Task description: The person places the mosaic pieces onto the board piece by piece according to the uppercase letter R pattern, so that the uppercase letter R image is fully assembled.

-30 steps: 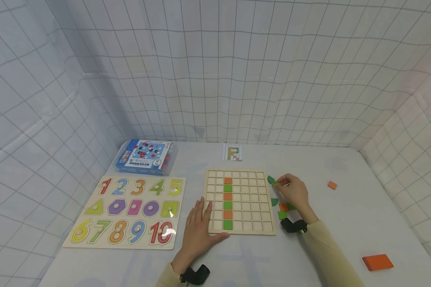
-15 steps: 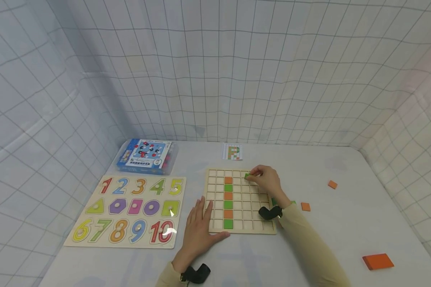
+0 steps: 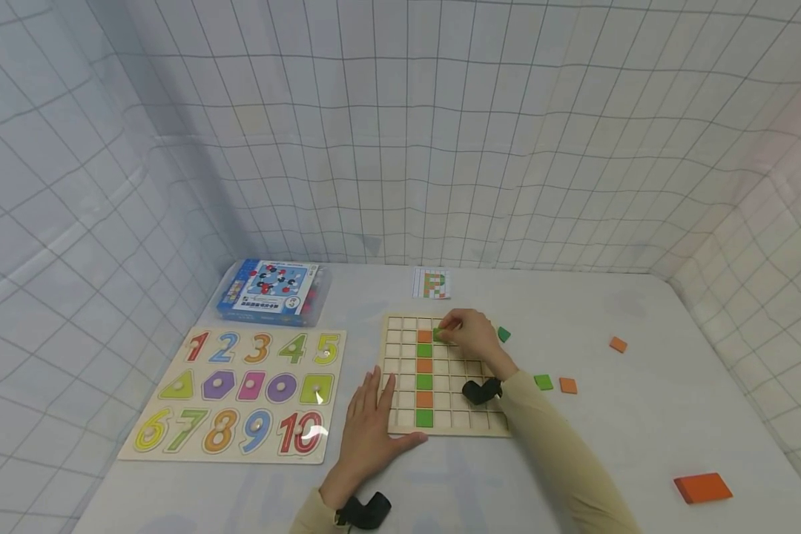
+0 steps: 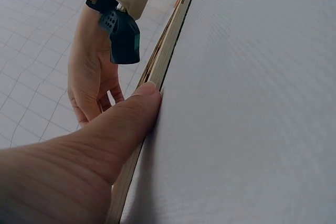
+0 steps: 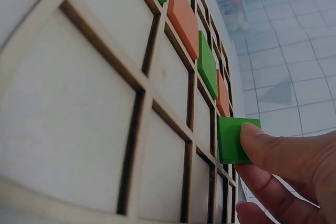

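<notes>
A wooden grid board (image 3: 460,429) lies on the table with one column of alternating orange and green squares. My right hand (image 3: 472,335) pinches a green square tile (image 5: 231,141) between thumb and fingers, just right of the column's top orange tile (image 5: 222,93); the right wrist view shows it tilted over the grid. My left hand (image 3: 368,430) rests spread on the board's lower left corner, its thumb (image 4: 123,124) against the near edge in the left wrist view.
Right of the board lie a dark green piece (image 3: 503,334), a green square (image 3: 544,382), two small orange squares (image 3: 568,385) and an orange block (image 3: 702,488). A number puzzle (image 3: 227,457) and a blue box (image 3: 270,291) are at left. A pattern card (image 3: 432,283) lies behind the board.
My right hand has moved left from the loose pieces to the board's upper part, carrying the green tile to beside the coloured column. My left hand has stayed in place.
</notes>
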The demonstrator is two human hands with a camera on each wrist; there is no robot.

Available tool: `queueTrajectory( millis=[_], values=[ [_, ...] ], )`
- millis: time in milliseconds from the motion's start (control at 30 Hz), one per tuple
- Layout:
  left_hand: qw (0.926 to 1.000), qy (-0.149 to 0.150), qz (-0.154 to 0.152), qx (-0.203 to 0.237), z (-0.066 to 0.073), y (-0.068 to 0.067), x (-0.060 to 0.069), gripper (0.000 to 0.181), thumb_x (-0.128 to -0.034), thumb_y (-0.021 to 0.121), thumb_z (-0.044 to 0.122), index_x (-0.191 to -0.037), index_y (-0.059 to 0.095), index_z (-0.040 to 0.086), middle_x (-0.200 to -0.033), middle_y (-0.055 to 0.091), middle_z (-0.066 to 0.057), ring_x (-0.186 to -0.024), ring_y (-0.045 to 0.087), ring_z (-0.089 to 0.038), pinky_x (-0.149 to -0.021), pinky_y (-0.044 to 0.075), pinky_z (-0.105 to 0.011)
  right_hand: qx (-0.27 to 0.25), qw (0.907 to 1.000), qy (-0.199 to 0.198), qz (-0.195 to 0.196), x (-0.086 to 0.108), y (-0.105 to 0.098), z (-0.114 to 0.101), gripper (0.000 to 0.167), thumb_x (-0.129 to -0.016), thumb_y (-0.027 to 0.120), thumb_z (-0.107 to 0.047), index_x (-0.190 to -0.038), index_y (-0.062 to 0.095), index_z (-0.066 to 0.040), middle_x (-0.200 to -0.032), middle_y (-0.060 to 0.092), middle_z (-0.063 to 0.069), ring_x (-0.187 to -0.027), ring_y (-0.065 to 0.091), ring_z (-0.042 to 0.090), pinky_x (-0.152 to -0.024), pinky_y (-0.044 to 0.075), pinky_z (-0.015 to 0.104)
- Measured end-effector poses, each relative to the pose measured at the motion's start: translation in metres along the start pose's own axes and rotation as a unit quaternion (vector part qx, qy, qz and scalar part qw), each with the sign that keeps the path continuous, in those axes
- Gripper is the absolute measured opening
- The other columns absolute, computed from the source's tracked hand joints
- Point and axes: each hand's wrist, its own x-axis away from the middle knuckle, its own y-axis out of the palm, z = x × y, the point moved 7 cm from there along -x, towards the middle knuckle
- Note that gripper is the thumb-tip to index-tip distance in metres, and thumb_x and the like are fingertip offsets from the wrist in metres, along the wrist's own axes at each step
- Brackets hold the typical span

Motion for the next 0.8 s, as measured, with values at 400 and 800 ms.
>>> queueTrajectory(
  millis=[400, 800],
  values=[
    [1.0000, 0.001, 0.000, -0.005, 0.0002, -0.0012, -0.0001, 0.108, -0.0684, 0.070, 0.066, -0.147, 0.032, 0.004, -0.154, 0.017, -0.020, -0.141, 0.012, -0.035, -0.109, 0.016, -0.052, 0.076, 0.9967, -0.004, -0.028, -0.0022, 0.0039, 0.0008, 0.014, -0.086, 0.072, -0.025, -0.094, 0.075, -0.014, -0.087, 0.064, -0.003, -0.077, 0.059, 0.014, -0.065, 0.048, 0.032],
    [1.0000, 0.003, 0.004, 0.001, 0.0005, -0.0015, 0.0001, 0.107, -0.0680, 0.072, 0.065, -0.147, 0.033, 0.004, -0.153, 0.019, -0.020, -0.140, 0.014, -0.036, -0.109, 0.017, -0.052, 0.094, 0.9931, -0.059, -0.038, 0.0008, 0.0019, -0.0010, 0.018, -0.085, 0.072, -0.022, -0.100, 0.076, -0.012, -0.085, 0.064, -0.002, -0.071, 0.053, 0.012, -0.059, 0.044, 0.028]
  ],
)
